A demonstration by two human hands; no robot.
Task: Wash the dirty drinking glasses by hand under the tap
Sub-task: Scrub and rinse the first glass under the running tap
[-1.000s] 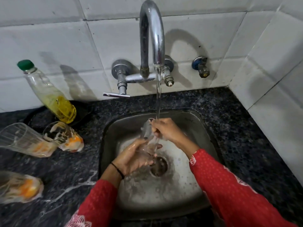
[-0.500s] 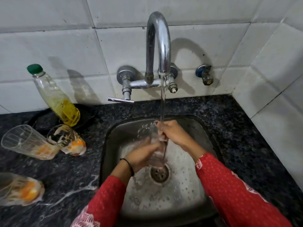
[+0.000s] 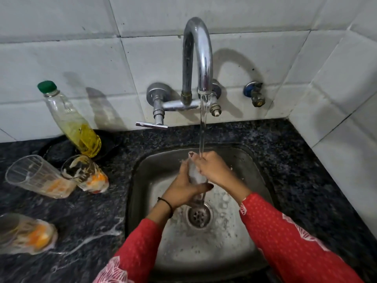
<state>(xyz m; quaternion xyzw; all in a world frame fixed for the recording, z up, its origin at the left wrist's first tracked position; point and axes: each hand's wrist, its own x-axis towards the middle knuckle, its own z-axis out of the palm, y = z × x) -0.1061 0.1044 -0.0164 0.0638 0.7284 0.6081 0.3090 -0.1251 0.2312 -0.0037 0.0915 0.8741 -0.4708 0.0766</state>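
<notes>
A clear drinking glass [image 3: 193, 173] is held upright over the steel sink [image 3: 142, 180], under the running stream from the chrome tap [image 3: 197, 56]. My left hand [image 3: 182, 187] wraps around its lower part. My right hand [image 3: 213, 169] grips its upper side, and the water lands on those fingers. Most of the glass is hidden between my hands. Three dirty glasses with orange and white residue lie on the dark counter to the left: one ribbed [image 3: 36, 177], one beside it [image 3: 86, 174], one at the left edge [image 3: 26, 234].
A green-capped bottle of yellow liquid [image 3: 73, 121] leans against the tiled wall, standing in a black dish [image 3: 59, 148]. The tap's lever [image 3: 152, 125] juts out left. A small valve [image 3: 255, 96] sits on the wall at right. Spilled white liquid [image 3: 98, 236] streaks the counter. The drain [image 3: 199, 214] lies below my hands.
My hands have lifted the glass higher and brought it more upright under the stream. My right hand has shifted from the rim onto the glass's side. The view has tilted slightly upward.
</notes>
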